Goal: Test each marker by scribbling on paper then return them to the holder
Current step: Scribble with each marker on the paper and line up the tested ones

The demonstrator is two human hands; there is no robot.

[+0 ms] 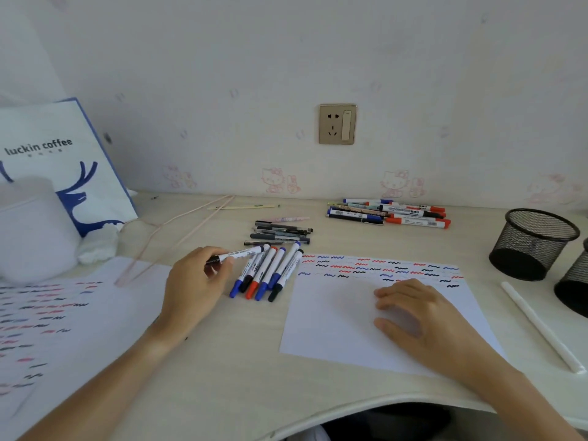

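marker (237, 254) with a black cap sits pinched in the left hand (194, 284), lifted just above a row of five capped markers (265, 273) lying on the bench (222, 361). right hand (413, 313) rests spread and flat on the white paper (331, 326), whose far edge carries red, blue and black scribbles. two black mesh holders (533, 245) stand at the bench's right edge, well apart from the hands. bare bench lies between paper and near rim.
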